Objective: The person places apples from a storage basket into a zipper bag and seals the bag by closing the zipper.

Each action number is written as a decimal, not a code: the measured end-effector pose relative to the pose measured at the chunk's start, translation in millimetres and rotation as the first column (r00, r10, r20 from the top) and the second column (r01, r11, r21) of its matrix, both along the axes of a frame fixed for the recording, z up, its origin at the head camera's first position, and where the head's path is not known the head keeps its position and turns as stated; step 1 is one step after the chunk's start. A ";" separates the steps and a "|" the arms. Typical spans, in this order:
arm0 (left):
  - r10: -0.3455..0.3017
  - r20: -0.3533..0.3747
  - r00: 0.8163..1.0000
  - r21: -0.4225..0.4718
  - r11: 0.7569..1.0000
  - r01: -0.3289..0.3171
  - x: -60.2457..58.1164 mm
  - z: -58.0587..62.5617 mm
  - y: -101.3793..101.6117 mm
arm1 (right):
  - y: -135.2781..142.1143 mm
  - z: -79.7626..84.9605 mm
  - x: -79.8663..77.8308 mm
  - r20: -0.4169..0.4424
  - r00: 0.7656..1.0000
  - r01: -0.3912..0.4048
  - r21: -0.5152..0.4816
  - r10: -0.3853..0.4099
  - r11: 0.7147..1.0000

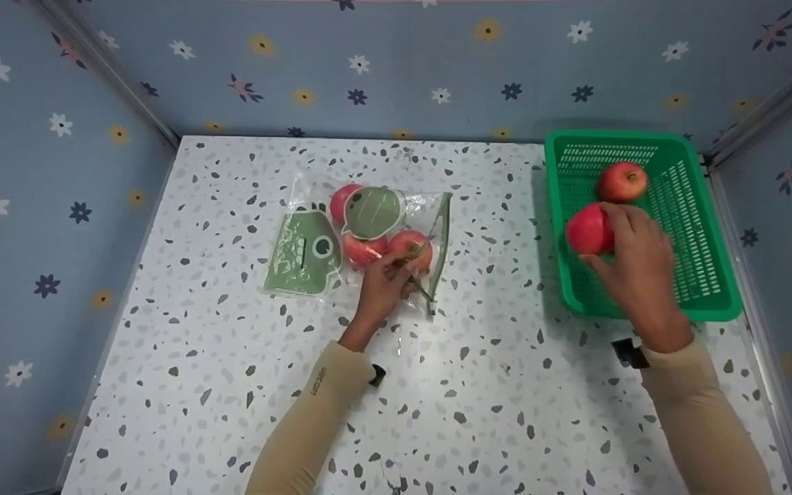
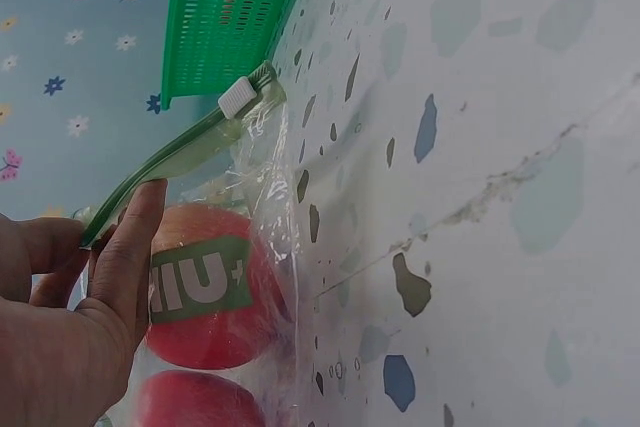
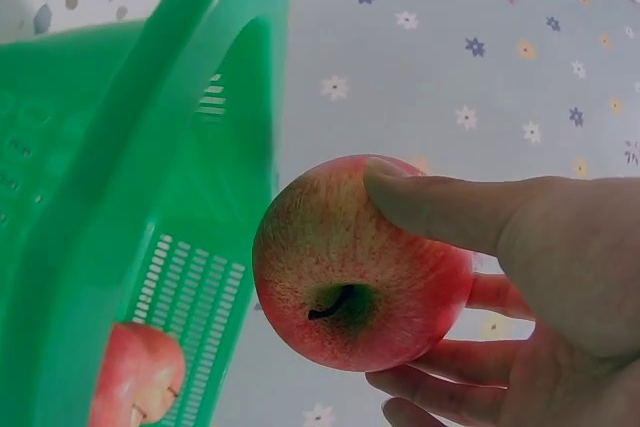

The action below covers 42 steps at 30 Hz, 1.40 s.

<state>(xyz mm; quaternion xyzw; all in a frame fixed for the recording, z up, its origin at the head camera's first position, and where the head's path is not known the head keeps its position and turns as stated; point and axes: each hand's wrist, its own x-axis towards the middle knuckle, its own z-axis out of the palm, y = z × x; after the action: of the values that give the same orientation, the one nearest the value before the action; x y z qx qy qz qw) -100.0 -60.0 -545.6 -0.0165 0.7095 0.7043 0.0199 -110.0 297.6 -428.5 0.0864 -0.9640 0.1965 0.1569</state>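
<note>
My left hand (image 1: 381, 290) pinches the green zip edge of a clear plastic bag (image 1: 300, 258) printed with a green cartoon animal. Several red apples (image 1: 363, 251) lie inside the bag, and a white slider (image 2: 238, 97) sits near one end of its zip in the left wrist view. My right hand (image 1: 640, 258) grips a red apple (image 1: 586, 230) over the green basket (image 1: 724, 275), thumb on one side and fingers on the other. The apple's stem end (image 3: 345, 307) shows in the right wrist view. Another apple (image 1: 621, 182) rests in the basket near its back.
The basket has slotted walls and stands at the right of the white speckled table (image 1: 465, 385). Blue flowered panels (image 1: 396, 75) rise along the back and both sides. Both wrists carry small black devices (image 1: 630, 353).
</note>
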 end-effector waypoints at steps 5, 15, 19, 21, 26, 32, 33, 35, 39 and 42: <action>-0.003 0.005 1.000 0.005 1.000 0.003 0.5 0.7 0.1 | -10.4 1.1 -1.6 -0.012 0.999 -0.030 0.013 0.030 0.999; -0.009 0.039 0.999 0.054 0.998 0.007 0.5 0.6 0.5 | -36.4 -2.3 -4.0 0.001 0.997 -0.083 0.049 0.083 0.995; -0.006 0.045 0.999 0.058 0.998 0.003 0.8 0.1 0.5 | -46.5 -5.7 -5.1 0.021 0.995 -0.102 0.087 0.101 0.991; -0.006 0.048 0.999 0.050 0.999 0.003 1.0 -0.1 0.5 | -50.7 -8.4 -5.7 0.033 0.993 -0.112 0.104 0.109 0.988; -0.004 0.038 0.999 0.042 0.999 0.003 1.1 -1.6 0.7 | -60.6 -14.3 -6.9 0.069 0.989 -0.141 0.120 0.133 0.983; -0.001 -0.008 1.000 0.048 0.999 0.001 0.1 -2.9 1.7 | -72.2 -19.6 -6.5 0.091 0.980 -0.185 0.114 0.175 0.976; -0.001 -0.012 1.000 0.048 0.999 0.002 0.0 -2.9 1.8 | -74.5 -20.9 -6.5 0.090 0.979 -0.192 0.115 0.183 0.975; -0.001 -0.013 1.000 0.051 0.999 0.002 -0.2 -3.0 1.9 | -78.9 -24.0 -6.8 0.091 0.977 -0.204 0.110 0.195 0.973; 0.001 0.006 1.000 0.058 0.998 -0.002 -0.7 -3.3 2.1 | -89.4 -31.3 -6.5 0.098 0.973 -0.217 0.095 0.208 0.972; 0.001 0.010 1.000 0.063 0.998 -0.001 -1.1 -3.7 2.0 | -97.4 -37.3 -6.1 0.108 0.971 -0.225 0.090 0.215 0.970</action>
<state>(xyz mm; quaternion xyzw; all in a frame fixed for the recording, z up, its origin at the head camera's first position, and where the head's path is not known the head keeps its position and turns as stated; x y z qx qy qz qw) -101.1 -58.0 -549.4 -0.0198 0.6869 0.7261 0.0237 -116.1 200.2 -465.8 0.1910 -0.9637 0.1675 0.0821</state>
